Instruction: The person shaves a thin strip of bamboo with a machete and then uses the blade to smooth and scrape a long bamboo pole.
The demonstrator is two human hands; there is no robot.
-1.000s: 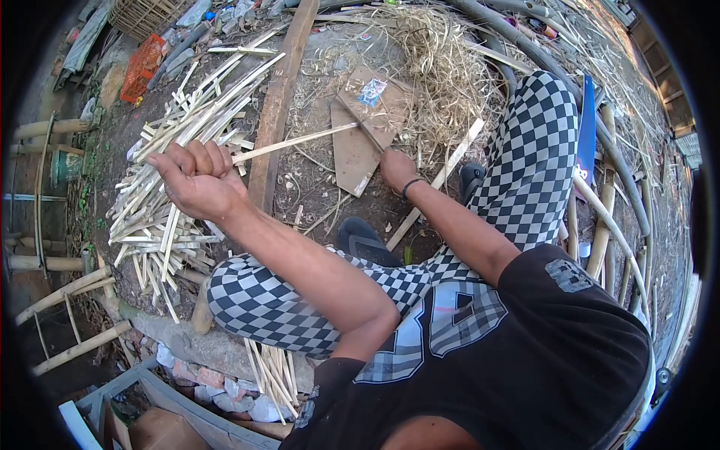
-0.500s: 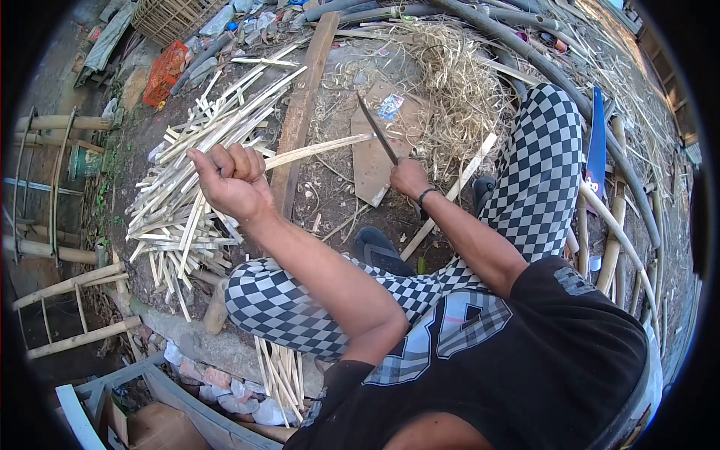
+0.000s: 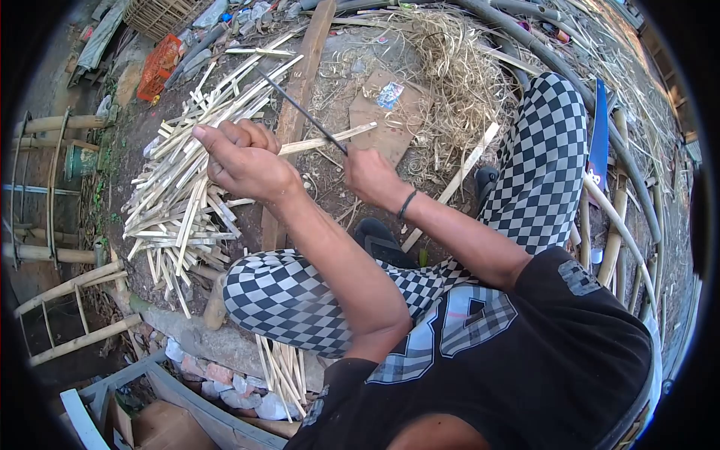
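My left hand is closed around one end of a pale bamboo strip, which sticks out to the right from the fist. In my right hand, with a dark band at the wrist, is the handle of a long knife. Its thin dark blade slants up to the left and crosses the strip; the handle is mostly hidden by the fingers. Below the strip's far end lies a flat brown board on the ground. A large pile of split bamboo strips spreads beyond my left hand.
A long wooden plank runs past the pile. Curly shavings heap up beyond the board. A blue saw rests by my right knee, near long bamboo poles. An orange crate stands at the upper left.
The knife has shifted left along the strip toward my left hand, its blade tilting further left. My right hand has come closer to the left, which has moved slightly up and right.
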